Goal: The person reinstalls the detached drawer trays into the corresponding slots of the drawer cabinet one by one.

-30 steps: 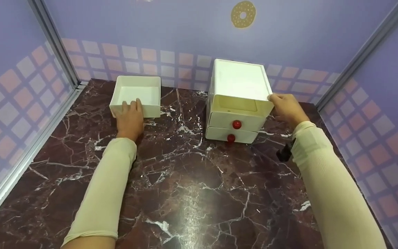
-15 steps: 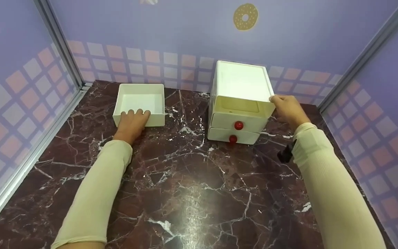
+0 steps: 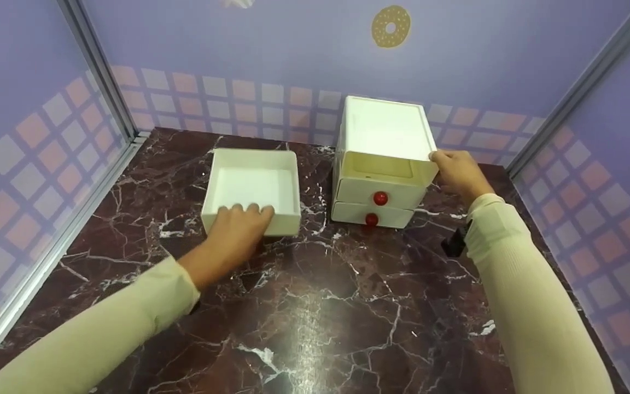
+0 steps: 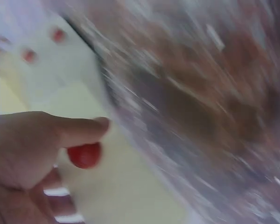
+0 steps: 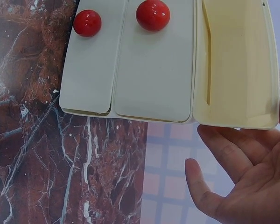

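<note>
In the head view my left hand (image 3: 238,232) grips the front wall of a loose white drawer (image 3: 260,180), fingers hooked over its rim. The left wrist view, blurred, has the thumb pressed on the drawer's front beside a red knob (image 4: 85,155). Nothing lies in the drawer. To its right stands a white drawer cabinet (image 3: 389,128) with an open top slot (image 3: 380,167) and two closed drawers with red knobs (image 3: 380,198). My right hand (image 3: 460,174) holds the cabinet's upper right front corner, thumb at the top edge, fingers against the side, as the right wrist view (image 5: 242,158) confirms.
A dark red marbled tabletop (image 3: 315,306) lies under everything. Behind the cabinet rises a purple wall (image 3: 293,49) with a checked band, and side walls with grey metal corner strips (image 3: 96,71) close off left and right.
My left hand has drawn the loose drawer toward me and to the right, closer to the cabinet. My right hand keeps its hold and the cabinet stays in place.
</note>
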`<state>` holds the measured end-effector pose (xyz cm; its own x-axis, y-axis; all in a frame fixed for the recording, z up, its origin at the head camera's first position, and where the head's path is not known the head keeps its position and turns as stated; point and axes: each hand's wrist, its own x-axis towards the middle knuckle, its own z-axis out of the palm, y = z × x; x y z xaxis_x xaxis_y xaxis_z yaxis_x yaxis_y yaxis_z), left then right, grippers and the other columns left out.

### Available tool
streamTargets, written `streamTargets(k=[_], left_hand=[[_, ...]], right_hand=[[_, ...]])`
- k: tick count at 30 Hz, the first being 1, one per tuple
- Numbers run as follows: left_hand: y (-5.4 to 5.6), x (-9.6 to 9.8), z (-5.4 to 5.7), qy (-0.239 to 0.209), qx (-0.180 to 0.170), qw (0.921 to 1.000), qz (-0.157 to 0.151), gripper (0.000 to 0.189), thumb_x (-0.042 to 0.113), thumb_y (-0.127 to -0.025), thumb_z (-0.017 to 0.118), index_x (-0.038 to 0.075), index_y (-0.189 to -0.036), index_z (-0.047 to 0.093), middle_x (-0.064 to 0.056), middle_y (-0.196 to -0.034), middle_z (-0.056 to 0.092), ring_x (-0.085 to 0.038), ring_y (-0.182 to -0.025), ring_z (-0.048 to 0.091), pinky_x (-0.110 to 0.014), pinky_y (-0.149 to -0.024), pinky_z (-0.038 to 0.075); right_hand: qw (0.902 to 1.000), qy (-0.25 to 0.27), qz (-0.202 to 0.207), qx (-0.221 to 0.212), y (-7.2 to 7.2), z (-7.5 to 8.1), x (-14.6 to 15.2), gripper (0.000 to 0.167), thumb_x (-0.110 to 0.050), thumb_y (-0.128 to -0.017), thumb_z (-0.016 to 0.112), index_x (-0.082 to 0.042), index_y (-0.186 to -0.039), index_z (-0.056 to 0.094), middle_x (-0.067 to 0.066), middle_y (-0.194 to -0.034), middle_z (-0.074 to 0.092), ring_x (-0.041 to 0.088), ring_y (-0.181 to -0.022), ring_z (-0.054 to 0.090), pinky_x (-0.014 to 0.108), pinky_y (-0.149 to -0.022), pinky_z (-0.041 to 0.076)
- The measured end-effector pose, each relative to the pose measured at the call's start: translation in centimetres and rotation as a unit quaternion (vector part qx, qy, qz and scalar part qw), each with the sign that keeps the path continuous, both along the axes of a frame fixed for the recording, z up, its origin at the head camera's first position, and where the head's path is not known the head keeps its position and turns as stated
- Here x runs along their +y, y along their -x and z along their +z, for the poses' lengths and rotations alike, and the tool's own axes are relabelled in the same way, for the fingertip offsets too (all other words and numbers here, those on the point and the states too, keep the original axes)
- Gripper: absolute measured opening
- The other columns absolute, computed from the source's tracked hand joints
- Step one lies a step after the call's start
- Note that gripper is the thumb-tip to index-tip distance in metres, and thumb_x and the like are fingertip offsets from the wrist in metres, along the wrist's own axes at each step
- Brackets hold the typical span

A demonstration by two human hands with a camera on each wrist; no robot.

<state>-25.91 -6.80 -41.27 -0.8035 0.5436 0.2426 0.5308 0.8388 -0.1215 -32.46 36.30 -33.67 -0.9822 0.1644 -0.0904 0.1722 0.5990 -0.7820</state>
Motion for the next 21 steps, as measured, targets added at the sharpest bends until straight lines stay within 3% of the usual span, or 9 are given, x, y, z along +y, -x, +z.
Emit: streamTargets(k=[3, 6, 10, 13, 17, 21], left_hand=[[-4.1, 1.3, 1.1, -0.002, -0.011, 0.9999, -0.011, 0.038, 0.006, -0.080, 0.080, 0.005, -0.110, 0.058, -0.017, -0.087, 0.068, -0.034, -0.068, 0.063, -0.045, -0.060, 0.057], [-7.0, 2.5, 1.5, 0.002, 0.024, 0.9994, -0.025, 0.037, 0.007, -0.077, 0.082, 0.006, -0.105, 0.057, -0.013, -0.080, 0.065, -0.030, -0.062, 0.060, -0.042, -0.054, 0.054], [-8.8, 3.7, 1.5, 0.008, 0.117, 0.9926, -0.030, 0.039, 0.004, -0.068, 0.083, 0.008, -0.096, 0.055, -0.008, -0.071, 0.061, -0.027, -0.055, 0.057, -0.039, -0.049, 0.050], [-9.7, 4.3, 1.8, 0.014, 0.140, 0.9897, -0.028, 0.043, 0.002, -0.063, 0.082, 0.009, -0.095, 0.055, -0.007, -0.071, 0.060, -0.026, -0.055, 0.056, -0.038, -0.049, 0.049], [-11.1, 5.5, 3.2, 0.042, 0.073, 0.9959, -0.032, 0.048, 0.006, -0.067, 0.084, 0.008, -0.107, 0.057, -0.010, -0.082, 0.066, -0.027, -0.064, 0.062, -0.041, -0.060, 0.057], [-12.4, 8.1, 4.9, 0.086, -0.012, 0.9955, -0.039, 0.059, 0.013, -0.075, 0.086, 0.009, -0.126, 0.056, -0.013, -0.105, 0.071, -0.030, -0.085, 0.070, -0.048, -0.083, 0.062]], right_hand=[[1.0000, -0.002, 0.005, -0.001, -0.1, 0.1, -0.1, 0.051, -0.036, -0.103, 0.044, 0.002, -0.128, 0.065, 0.006, -0.097, 0.065, 0.011, -0.078, 0.059, 0.026, -0.068, 0.056], [0.9999, -0.011, 0.009, -0.004, -0.1, 0.1, -0.2, 0.051, -0.037, -0.103, 0.042, 0.001, -0.129, 0.063, 0.000, -0.083, 0.058, 0.011, -0.076, 0.055, 0.031, -0.076, 0.058], [0.9998, -0.009, 0.010, -0.013, 0.1, -0.2, -0.1, 0.046, -0.038, -0.104, 0.042, 0.000, -0.122, 0.061, -0.004, -0.074, 0.042, 0.013, -0.078, 0.049, 0.040, -0.089, 0.058], [0.9998, -0.007, 0.012, -0.011, 0.2, -0.3, -0.1, 0.043, -0.038, -0.104, 0.042, 0.000, -0.116, 0.060, -0.005, -0.075, 0.041, 0.013, -0.078, 0.049, 0.041, -0.091, 0.058], [0.9999, -0.008, 0.013, -0.006, 0.1, -0.1, -0.2, 0.043, -0.037, -0.104, 0.042, 0.000, -0.114, 0.061, -0.004, -0.074, 0.043, 0.013, -0.075, 0.048, 0.039, -0.087, 0.058], [0.9999, -0.003, 0.011, -0.012, -0.1, 0.2, -0.1, 0.050, -0.038, -0.104, 0.041, 0.001, -0.128, 0.061, 0.001, -0.086, 0.048, 0.014, -0.080, 0.051, 0.044, -0.093, 0.058]])
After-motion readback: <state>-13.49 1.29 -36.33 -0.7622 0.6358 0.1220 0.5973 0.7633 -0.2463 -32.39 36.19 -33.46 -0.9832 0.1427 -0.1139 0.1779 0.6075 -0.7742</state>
